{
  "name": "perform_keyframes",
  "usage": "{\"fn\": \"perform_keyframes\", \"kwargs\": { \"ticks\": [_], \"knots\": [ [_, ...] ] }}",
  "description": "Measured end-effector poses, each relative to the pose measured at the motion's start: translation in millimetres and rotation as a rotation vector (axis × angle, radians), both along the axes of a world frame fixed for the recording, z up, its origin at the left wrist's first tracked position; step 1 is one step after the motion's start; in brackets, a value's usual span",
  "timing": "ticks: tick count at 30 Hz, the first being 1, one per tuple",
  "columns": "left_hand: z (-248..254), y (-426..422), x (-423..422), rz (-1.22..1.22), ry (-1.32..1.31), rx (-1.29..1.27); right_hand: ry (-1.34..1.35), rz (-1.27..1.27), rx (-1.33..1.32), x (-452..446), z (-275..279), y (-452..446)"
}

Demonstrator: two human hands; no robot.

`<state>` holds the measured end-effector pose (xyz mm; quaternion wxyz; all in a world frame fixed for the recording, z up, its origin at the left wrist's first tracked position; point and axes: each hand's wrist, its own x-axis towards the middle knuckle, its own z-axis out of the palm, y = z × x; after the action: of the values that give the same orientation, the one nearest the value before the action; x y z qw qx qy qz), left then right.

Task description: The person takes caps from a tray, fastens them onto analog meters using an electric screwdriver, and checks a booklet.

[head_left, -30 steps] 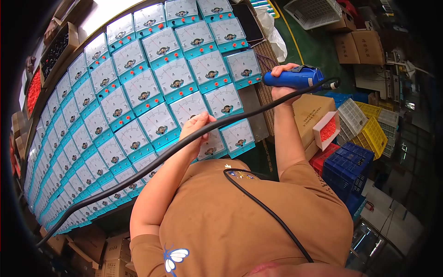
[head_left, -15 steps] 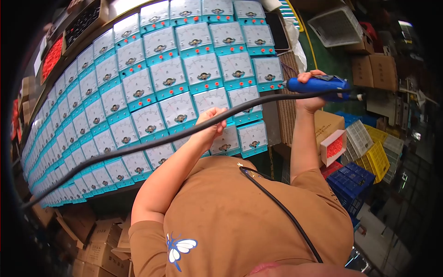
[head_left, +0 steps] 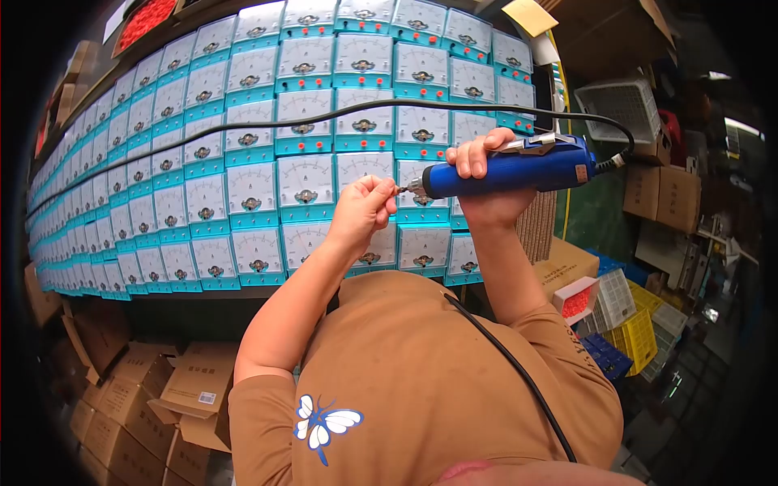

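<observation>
Over dozens of meters (head_left: 306, 177), right hand (head_left: 495, 207) grips one screwdriver (head_left: 545, 167), left hand (head_left: 363, 210) its bit (head_left: 403, 189).

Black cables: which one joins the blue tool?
The upper cable, stretching across the meters to the rear of the blue tool; the other cable lies along the brown shirt.
</observation>
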<state>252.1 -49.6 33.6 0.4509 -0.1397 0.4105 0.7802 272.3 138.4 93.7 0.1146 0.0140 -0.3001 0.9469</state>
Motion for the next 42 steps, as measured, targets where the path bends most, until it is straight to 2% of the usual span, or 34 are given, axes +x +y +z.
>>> {"fn": "perform_keyframes", "kwargs": {
  "ticks": [4, 7, 8, 10, 14, 18, 21, 23, 25, 29, 33, 36, 37, 38, 40, 42],
  "knots": [
    [-2, -20, 2, 0.016, 0.058, -0.046, -0.033, 0.020, 0.046, -6, 1, -25],
    [2, -34, 8, 0.071, -0.095, 0.046, -0.023, 0.077, 0.016, -8, 0, -42],
    [-3, -43, 10, 0.082, -0.205, 0.191, -0.046, 0.102, -0.027, -9, -1, -46],
    [0, -59, 15, 0.123, -0.212, 0.233, -0.094, 0.148, -0.111, -11, -2, -53],
    [0, -86, 27, 0.245, -0.169, 0.172, -0.395, 0.093, -0.113, -15, 12, -93],
    [-6, -112, 42, 0.334, -0.020, 0.082, -0.216, 0.321, -0.094, -29, -8, -109],
    [-12, -133, 54, 0.488, 0.004, 0.047, -0.075, 0.298, 0.069, -40, -14, -136],
    [-17, -148, 67, 0.507, 0.023, -0.021, 0.011, 0.260, 0.242, -42, -23, -149],
    [-26, -162, 81, 0.484, -0.035, 0.035, 0.093, 0.280, 0.338, -40, -34, -161],
    [-26, -170, 100, 0.527, -0.114, 0.118, 0.080, 0.316, 0.453, -30, -43, -175],
    [-25, -173, 106, 0.515, -0.120, 0.081, 0.077, 0.338, 0.450, -29, -53, -181],
    [-19, -179, 106, 0.474, -0.097, 0.061, 0.190, 0.397, 0.505, -23, -55, -192],
    [-23, -180, 107, 0.451, -0.047, 0.084, 0.065, 0.422, 0.503, -18, -50, -195],
    [-32, -182, 108, 0.427, 0.006, 0.106, 0.076, 0.416, 0.702, -13, -55, -193],
    [-40, -180, 108, 0.416, 0.058, 0.082, 0.067, 0.418, 0.711, -4, -54, -199],
    [-41, -170, 107, 0.447, 0.055, -0.012, 0.123, 0.311, 0.593, -10, -52, -202]
  ]
}}
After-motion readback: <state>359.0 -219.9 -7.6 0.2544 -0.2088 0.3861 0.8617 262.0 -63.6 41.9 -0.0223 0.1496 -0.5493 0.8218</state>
